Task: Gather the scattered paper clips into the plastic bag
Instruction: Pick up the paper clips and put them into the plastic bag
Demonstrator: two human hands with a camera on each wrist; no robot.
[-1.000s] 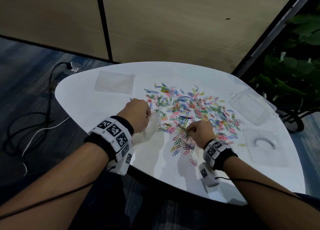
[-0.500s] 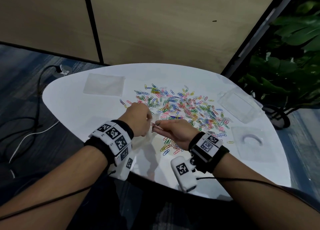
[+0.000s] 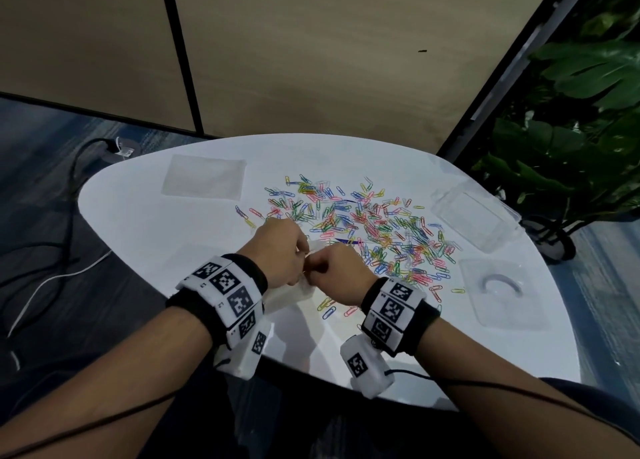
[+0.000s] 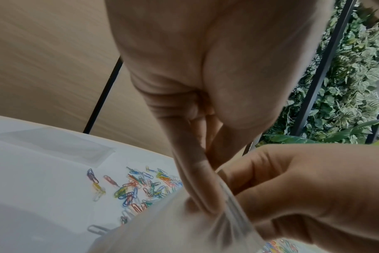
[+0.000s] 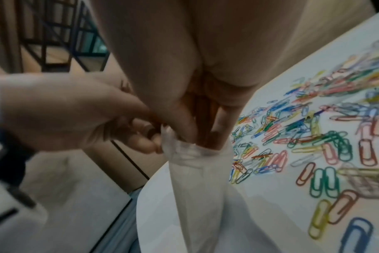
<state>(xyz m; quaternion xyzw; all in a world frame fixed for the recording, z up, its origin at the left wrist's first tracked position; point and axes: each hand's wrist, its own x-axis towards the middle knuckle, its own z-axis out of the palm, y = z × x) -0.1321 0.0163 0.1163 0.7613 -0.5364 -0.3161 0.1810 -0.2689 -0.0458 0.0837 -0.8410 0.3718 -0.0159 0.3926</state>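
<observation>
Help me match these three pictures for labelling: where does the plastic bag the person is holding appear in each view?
Head view: plastic bag sits low centre, mostly hidden between the left hand and right hand.
Left wrist view: bag fills the bottom centre.
Right wrist view: bag hangs down the centre.
Shared landmark: the scattered paper clips on the white table.

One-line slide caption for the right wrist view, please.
Right hand fingers dip into the plastic bag held by the left hand, paper clips alongside.
</observation>
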